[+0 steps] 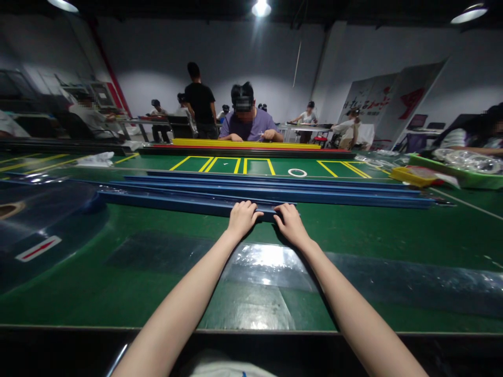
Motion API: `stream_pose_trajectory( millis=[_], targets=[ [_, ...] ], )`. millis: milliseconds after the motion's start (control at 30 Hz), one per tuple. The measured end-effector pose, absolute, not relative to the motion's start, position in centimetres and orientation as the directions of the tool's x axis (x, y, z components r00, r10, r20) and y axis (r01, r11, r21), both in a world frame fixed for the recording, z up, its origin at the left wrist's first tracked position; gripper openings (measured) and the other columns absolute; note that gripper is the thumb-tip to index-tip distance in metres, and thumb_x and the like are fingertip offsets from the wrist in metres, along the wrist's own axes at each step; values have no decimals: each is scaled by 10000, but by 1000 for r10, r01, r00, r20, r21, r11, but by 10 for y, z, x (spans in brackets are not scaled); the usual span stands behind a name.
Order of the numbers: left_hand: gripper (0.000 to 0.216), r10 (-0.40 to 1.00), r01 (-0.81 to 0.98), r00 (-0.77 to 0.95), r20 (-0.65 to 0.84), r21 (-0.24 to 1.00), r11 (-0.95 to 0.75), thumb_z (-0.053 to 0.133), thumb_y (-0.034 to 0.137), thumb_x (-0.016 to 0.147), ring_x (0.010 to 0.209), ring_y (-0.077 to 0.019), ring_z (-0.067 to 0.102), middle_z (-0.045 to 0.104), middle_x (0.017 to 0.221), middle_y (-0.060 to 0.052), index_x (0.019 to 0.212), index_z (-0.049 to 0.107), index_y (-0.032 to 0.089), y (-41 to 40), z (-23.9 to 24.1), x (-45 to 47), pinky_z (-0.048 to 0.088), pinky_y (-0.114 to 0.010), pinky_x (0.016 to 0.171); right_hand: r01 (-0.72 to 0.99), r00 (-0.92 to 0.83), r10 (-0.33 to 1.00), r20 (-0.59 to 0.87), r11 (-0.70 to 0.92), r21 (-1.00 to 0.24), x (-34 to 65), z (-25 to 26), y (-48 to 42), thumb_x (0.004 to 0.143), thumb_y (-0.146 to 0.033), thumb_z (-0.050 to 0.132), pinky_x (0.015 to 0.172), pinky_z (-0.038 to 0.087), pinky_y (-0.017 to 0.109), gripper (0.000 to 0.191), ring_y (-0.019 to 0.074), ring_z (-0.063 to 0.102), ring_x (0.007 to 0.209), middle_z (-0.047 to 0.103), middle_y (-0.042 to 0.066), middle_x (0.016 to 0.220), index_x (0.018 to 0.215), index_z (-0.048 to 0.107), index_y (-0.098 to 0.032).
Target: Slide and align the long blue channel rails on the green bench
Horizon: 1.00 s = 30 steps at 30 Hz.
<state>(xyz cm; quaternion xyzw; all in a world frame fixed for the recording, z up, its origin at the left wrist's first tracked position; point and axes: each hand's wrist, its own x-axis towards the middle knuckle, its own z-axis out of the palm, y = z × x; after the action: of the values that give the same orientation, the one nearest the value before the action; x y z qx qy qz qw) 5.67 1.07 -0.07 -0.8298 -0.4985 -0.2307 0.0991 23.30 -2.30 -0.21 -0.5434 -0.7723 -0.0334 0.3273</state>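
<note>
Near its right end, a long blue plastic channel strip (168, 201) lies under both of my hands. My left hand (242, 217) curls its fingers over the strip's top, the thumb pointing right along the near side. Just right of it, my right hand (291, 222) closes around the strip's end, its thumb toward the left one. A gap between the hands shows bare blue strip. Behind lie several more blue channel strips (334, 196), roughly parallel. Closer to me, a clear plastic film strip (373, 272) runs flat across the green table, partly below my forearms.
A large roll of clear film (47, 220) with a red-arrow label covers the left side. Yellow strips (243, 143) lie at the far edge, before a co-worker in purple (251, 123). A white ring (297, 172) and a green tray (471, 175) sit farther right.
</note>
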Motion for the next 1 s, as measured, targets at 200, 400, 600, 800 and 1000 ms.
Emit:
stream_pose_trajectory(
  millis=[200, 400, 600, 800, 1000],
  targets=[
    [303, 781, 872, 405, 475, 56, -486, 424, 444, 896, 896, -222, 528, 610, 909, -77, 895, 590, 190, 11, -1, 57, 337, -332, 754, 849, -123, 862, 491, 348, -397, 231, -5, -16, 817, -231, 455, 798, 315, 343, 94, 209, 504, 902, 611, 69, 935, 871, 521, -192],
    [324, 771, 866, 426, 473, 32, -498, 400, 454, 903, 905, -218, 525, 617, 930, -73, 916, 584, 188, 9, 0, 56, 327, -331, 757, 823, -57, 885, 462, 303, -480, 226, 1, -16, 823, -308, 465, 809, 280, 341, 127, 192, 518, 902, 607, 40, 885, 804, 508, -190],
    [361, 730, 843, 457, 508, 14, -537, 430, 495, 877, 935, -214, 532, 630, 977, -68, 1010, 566, 189, 7, 1, 55, 313, -333, 795, 827, 37, 910, 412, 203, -524, 229, 7, -20, 899, -376, 298, 804, 276, 344, 322, 187, 528, 886, 611, 32, 838, 717, 494, -196],
    [398, 729, 853, 440, 525, 8, -521, 445, 521, 858, 934, -222, 544, 647, 979, -67, 1001, 585, 176, 9, 2, 50, 308, -341, 792, 820, 148, 909, 390, 108, -563, 252, 11, -22, 904, -416, 216, 827, 275, 361, 452, 202, 552, 885, 643, 45, 837, 701, 554, -195],
    [352, 709, 843, 461, 533, -14, -538, 471, 502, 855, 909, -209, 557, 666, 950, -47, 912, 606, 182, 12, -3, 50, 302, -331, 754, 831, 149, 928, 342, 70, -551, 264, 16, -24, 854, -461, 299, 775, 282, 348, 410, 200, 549, 807, 628, 32, 767, 628, 516, -196]
  ],
)
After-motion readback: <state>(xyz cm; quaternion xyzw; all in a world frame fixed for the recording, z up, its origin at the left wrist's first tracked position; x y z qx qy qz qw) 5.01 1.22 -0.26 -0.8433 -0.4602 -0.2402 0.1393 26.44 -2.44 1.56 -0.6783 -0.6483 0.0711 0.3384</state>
